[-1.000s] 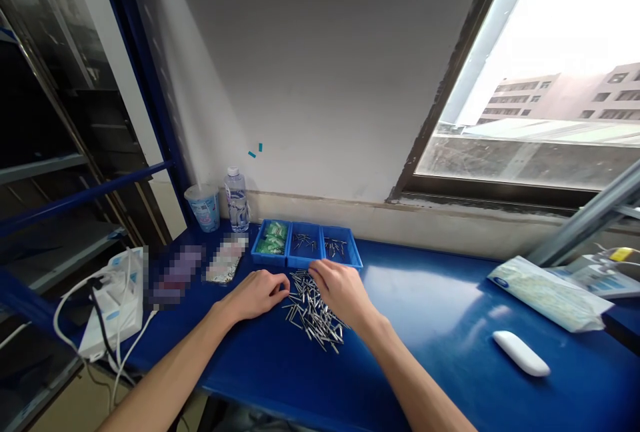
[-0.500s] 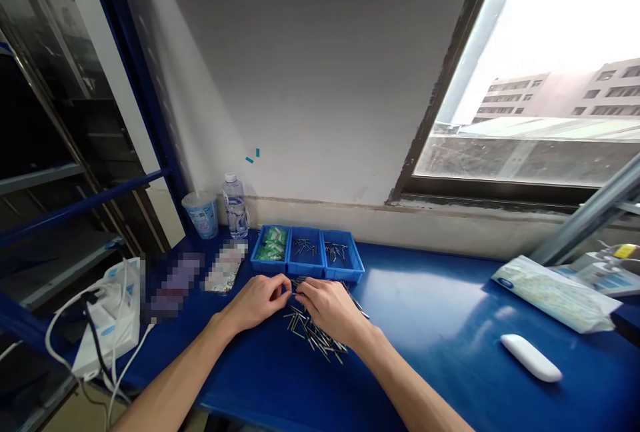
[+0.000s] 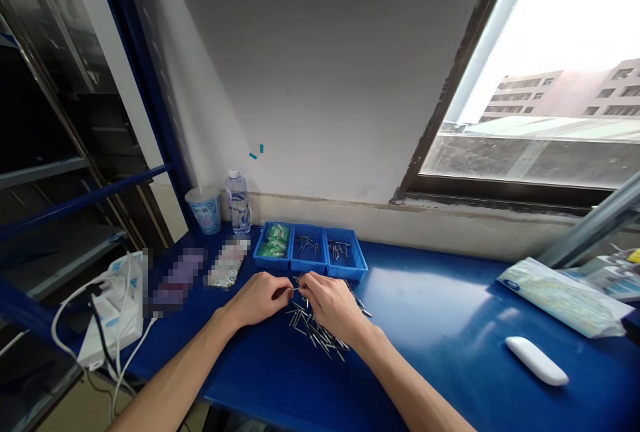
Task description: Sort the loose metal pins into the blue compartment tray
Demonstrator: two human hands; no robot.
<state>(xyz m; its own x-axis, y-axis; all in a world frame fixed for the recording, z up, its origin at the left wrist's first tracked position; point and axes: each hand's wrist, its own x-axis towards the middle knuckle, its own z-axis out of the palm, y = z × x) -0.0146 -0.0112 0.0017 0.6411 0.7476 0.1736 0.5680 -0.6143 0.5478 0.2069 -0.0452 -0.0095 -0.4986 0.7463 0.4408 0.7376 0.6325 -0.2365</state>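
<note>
My left hand (image 3: 264, 299) is closed in a pinch, and a thin metal rod (image 3: 296, 289) shows at its fingertips. Close beside it, my right hand (image 3: 331, 304) has its fingers bent together at the rod's other end; its fingertips are partly hidden. Under and around my right hand lies a loose pile of thin silvery metal rods (image 3: 320, 337). Just behind the hands stand three joined blue bins. The left bin (image 3: 271, 263) holds green-and-white packets, while the middle bin (image 3: 307, 265) and right bin (image 3: 347, 273) each have several metal rods inside.
A blue-and-white cup (image 3: 206, 212) and a clear bottle (image 3: 239, 205) stand by the wall. Left are two blurred flat items and a white power strip (image 3: 117, 315) with cables. A soft packet (image 3: 563, 299) and a white oblong case (image 3: 537, 361) lie on the blue table (image 3: 425, 352), right.
The view has shifted slightly. My hands stay close together over the pile, with only small finger movements; the right fingers have lifted a little.
</note>
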